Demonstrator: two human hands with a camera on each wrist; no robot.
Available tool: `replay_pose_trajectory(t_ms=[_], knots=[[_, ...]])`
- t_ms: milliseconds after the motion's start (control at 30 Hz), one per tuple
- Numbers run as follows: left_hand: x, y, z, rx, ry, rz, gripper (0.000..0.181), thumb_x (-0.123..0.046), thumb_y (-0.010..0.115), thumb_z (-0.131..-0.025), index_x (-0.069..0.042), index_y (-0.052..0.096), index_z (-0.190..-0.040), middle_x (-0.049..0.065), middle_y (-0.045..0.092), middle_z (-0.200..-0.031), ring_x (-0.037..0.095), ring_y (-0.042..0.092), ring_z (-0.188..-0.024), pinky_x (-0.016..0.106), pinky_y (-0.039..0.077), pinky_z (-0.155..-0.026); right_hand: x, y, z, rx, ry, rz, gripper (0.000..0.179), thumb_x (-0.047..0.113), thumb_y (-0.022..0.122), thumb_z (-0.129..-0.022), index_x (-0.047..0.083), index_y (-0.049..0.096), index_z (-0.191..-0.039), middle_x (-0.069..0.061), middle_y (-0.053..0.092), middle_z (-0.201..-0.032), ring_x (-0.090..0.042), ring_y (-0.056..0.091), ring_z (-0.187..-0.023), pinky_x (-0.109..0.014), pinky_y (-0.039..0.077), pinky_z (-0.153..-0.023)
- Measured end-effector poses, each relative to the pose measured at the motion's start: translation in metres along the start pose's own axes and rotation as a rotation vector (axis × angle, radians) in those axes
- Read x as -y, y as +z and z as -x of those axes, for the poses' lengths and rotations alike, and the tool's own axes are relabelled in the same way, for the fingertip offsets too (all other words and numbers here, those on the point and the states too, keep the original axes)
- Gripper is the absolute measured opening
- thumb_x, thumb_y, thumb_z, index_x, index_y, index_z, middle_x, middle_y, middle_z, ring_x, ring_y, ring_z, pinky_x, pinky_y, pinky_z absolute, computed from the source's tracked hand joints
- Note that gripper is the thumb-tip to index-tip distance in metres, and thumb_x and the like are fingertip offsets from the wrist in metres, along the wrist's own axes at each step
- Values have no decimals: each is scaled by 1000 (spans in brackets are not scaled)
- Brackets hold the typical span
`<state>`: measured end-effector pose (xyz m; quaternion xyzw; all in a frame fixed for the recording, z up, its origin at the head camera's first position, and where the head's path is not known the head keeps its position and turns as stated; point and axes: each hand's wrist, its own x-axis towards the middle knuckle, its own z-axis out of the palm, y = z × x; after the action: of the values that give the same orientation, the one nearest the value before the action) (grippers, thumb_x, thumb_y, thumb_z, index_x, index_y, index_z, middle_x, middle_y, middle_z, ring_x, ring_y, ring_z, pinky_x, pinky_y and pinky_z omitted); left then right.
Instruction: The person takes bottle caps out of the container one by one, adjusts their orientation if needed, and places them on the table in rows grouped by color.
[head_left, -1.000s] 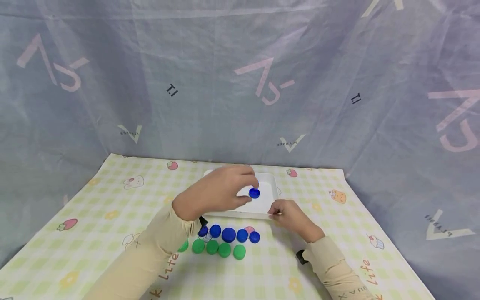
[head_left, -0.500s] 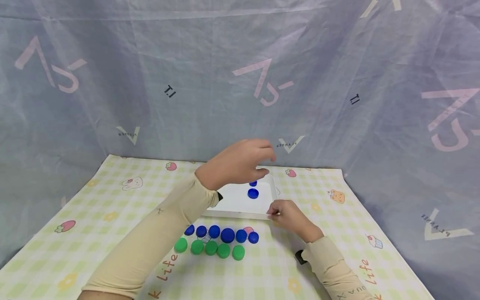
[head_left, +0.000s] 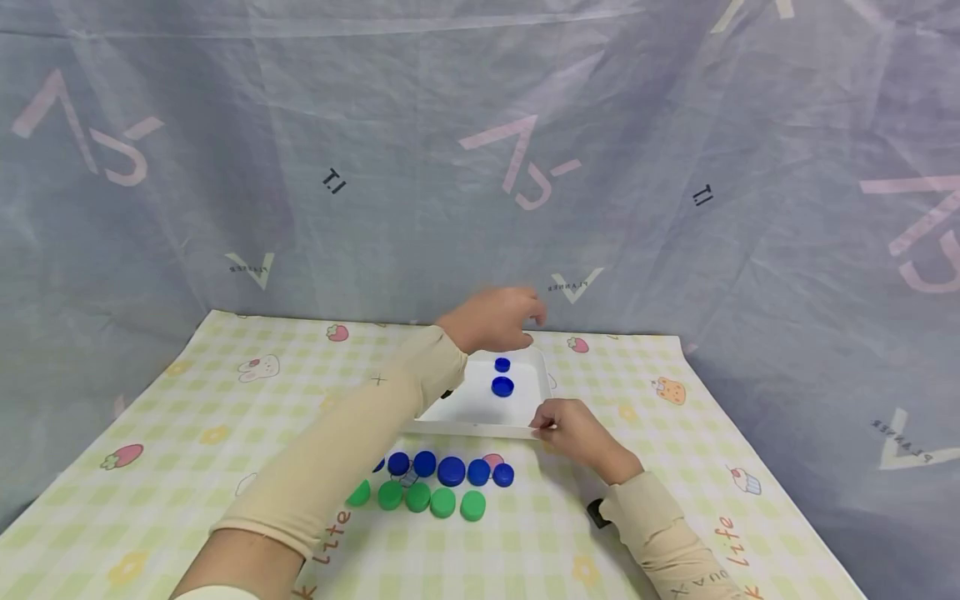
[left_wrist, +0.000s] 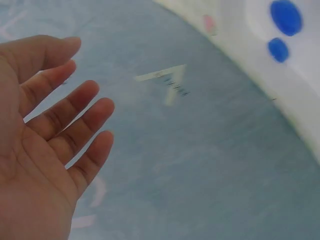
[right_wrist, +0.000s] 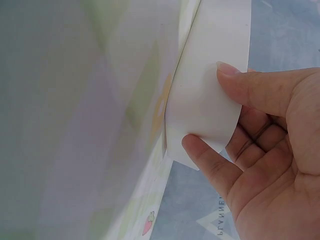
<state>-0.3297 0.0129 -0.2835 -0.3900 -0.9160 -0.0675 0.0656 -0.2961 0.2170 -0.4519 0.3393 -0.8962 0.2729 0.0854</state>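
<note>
My left hand [head_left: 495,321] hovers over the far side of a white tray [head_left: 472,429], fingers loosely bent and holding nothing; the left wrist view shows its bare palm. Two blue bottle caps, a larger one [head_left: 502,387] and a smaller one [head_left: 502,364], lie inside the tray, apart from each other. At the tray's near right corner, my right hand [head_left: 576,432] holds the wall. In the right wrist view the thumb and index finger lie against the white wall [right_wrist: 207,75]. The left forearm hides the tray's left part.
In front of the tray, a row of blue bottle caps [head_left: 452,472] lies on the checked tablecloth [head_left: 172,467]. Nearer still is a row of green bottle caps [head_left: 442,502]. The left sleeve covers the rows' left end. A grey-blue curtain [head_left: 420,167] hangs behind the table.
My left hand let go of a blue cap in the tray, then rose and moved away toward the tray's far side. The right hand stays at the tray's corner.
</note>
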Motion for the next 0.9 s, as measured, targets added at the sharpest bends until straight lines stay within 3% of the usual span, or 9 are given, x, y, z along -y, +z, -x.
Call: replay_pose_trajectory(t_ms=[200, 367, 500, 700, 800, 900], knots=[[16, 34, -13, 110, -75, 46, 25, -14, 65, -92, -12, 70, -116, 3, 66, -120, 16, 59, -107, 34, 49, -92, 5, 1, -1, 1, 2, -4, 17, -4, 76, -81, 13, 73, -77, 6, 68, -77, -5, 63, -71, -24, 54, -67], [28, 61, -13, 186, -133, 57, 26, -14, 67, -91, -10, 69, -117, 7, 68, -119, 19, 61, -107, 35, 49, -94, 8, 3, -2, 9, 2, -2, 16, -3, 76, -81, 12, 73, -78, 6, 68, -77, -4, 62, -71, -23, 53, -67], [38, 85, -13, 244, -191, 27, 24, -13, 66, -90, -12, 69, -114, 3, 68, -114, 16, 61, -101, 33, 50, -89, 9, 3, -4, 4, 0, 0, 15, -2, 77, -81, 12, 73, -78, 6, 68, -77, -4, 62, -71, -23, 53, -67], [52, 123, -19, 281, -188, -56, 7, -10, 65, -88, -16, 67, -86, -4, 61, -83, 12, 51, -72, 27, 43, -67, 9, 2, -5, 3, 5, -3, 14, -2, 77, -81, 12, 73, -78, 6, 68, -76, -4, 62, -71, -24, 53, -67], [53, 133, -20, 283, -172, -68, 20, -8, 65, -86, -17, 58, -70, -5, 47, -64, 12, 39, -60, 27, 33, -57, 8, 1, -5, 3, 0, -10, 15, -2, 77, -81, 12, 73, -78, 5, 68, -77, -5, 63, -71, -24, 53, -67], [51, 136, -21, 289, -162, -76, 28, -6, 64, -85, -17, 52, -63, -4, 37, -57, 14, 32, -57, 28, 28, -54, 8, -1, -6, 2, -7, -15, 15, -3, 77, -81, 12, 73, -77, 5, 68, -77, -5, 63, -71, -23, 53, -67]])
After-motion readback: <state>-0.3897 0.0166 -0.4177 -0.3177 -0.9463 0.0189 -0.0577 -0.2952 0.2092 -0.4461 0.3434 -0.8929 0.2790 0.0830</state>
